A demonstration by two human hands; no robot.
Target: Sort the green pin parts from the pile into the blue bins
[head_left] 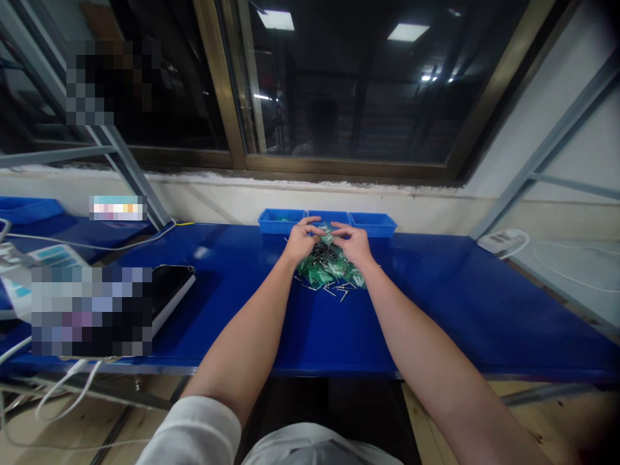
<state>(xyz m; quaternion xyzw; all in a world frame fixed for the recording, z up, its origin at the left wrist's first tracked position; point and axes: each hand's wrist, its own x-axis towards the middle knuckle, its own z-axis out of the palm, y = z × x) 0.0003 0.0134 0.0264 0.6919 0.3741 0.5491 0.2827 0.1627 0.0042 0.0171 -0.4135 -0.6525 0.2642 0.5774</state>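
On blue tabletop (pixel 334 336), left hand (pixel 301 241) and right hand (pixel 354 245) part-curled, grip unclear, over green pieces (pixel 320 276) and metal pins (pixel 325 254); likely picking through, next move needing light fingertips.

Both bare arms outstretched, converging forward; left hand (pixel 303 240) and right hand (pixel 352 244) close together, fingers bent inward.

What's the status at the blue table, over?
Left hand and right hand at green-and-metal heap. Grip unclear. Blue trays just beyond.
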